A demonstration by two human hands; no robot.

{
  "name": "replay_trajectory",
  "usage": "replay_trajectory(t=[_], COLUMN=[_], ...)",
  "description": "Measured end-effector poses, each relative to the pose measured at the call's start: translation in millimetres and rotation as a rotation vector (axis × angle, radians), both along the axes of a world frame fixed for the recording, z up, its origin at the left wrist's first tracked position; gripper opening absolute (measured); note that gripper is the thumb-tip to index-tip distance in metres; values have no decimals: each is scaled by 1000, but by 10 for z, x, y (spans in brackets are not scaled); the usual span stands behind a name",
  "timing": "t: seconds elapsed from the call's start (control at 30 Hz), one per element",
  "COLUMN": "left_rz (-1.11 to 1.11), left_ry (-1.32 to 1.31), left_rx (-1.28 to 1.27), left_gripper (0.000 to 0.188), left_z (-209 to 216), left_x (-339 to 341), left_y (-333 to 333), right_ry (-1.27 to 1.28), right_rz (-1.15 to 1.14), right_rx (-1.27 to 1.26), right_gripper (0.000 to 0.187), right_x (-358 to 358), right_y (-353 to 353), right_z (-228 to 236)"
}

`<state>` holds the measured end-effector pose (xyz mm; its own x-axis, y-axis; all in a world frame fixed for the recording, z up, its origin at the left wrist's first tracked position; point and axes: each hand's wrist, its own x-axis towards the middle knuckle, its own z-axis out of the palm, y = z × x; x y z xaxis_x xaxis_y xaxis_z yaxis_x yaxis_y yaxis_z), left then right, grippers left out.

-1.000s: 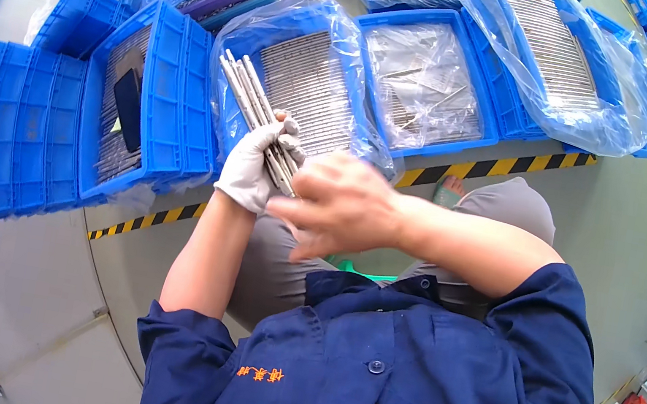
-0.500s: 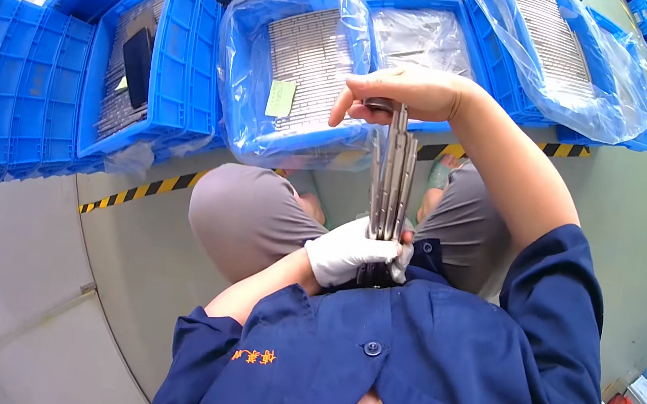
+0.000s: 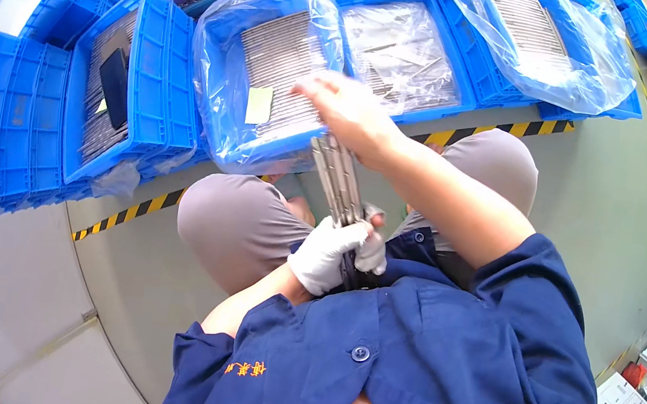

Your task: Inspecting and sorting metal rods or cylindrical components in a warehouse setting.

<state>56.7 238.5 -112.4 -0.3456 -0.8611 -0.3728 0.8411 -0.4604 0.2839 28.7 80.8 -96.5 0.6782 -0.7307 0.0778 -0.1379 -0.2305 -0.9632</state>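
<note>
My left hand (image 3: 322, 260), in a white glove with bare fingertips showing, is closed round a bundle of long, thin metal strips (image 3: 336, 178). It grips them near their lower end, close to my shirt, and the bundle leans up and to the left. My bare right hand (image 3: 350, 117) is stretched out, palm down, at the bundle's top end. Its underside is hidden, so I cannot tell whether it touches the strips. Beyond it stands a blue tray (image 3: 251, 163) lined with clear plastic, filled with rows of similar metal strips (image 3: 280, 49) and a yellow-green paper note (image 3: 259, 106).
Left of the tray, a blue crate (image 3: 157, 80) holds more strips and a dark phone-like object (image 3: 113, 86). A plastic-covered blue tray (image 3: 405, 49) and another lined tray (image 3: 532, 31) stand to the right. Black-and-yellow tape (image 3: 537, 128) marks the floor.
The bundle has tilted from upright toward the left. My right hand has moved left and down, its fingers straightening from their earlier curl. My view has shifted slightly.
</note>
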Motion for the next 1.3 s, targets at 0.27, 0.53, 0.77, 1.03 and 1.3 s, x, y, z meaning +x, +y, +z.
replay_trajectory(t=[0.27,0.53,0.77,1.03,1.3], left_rz=[382,371,392,334,434], left_ry=[-670,-734,-781,-179,-177], left_rx=[-111,-90,9,-20,166], left_gripper=[31,30,28,21,21], left_z=[-138,228,370,92,-38], left_x=[372,694,825,1107,1203], left_y=[-205,-457,-732,-1050,-1095], right_ry=[-201,-414,-546,797,1303], right_rz=[217,212,552,165,227], right_rx=[-673,-654,-321,-447,-512], right_gripper=[38,56,57,21,23], right_x=[-169,112,327,-94,-560], right_y=[449,201,-302,-2295,-2634], right_z=[283,423,318,-1995,-2860])
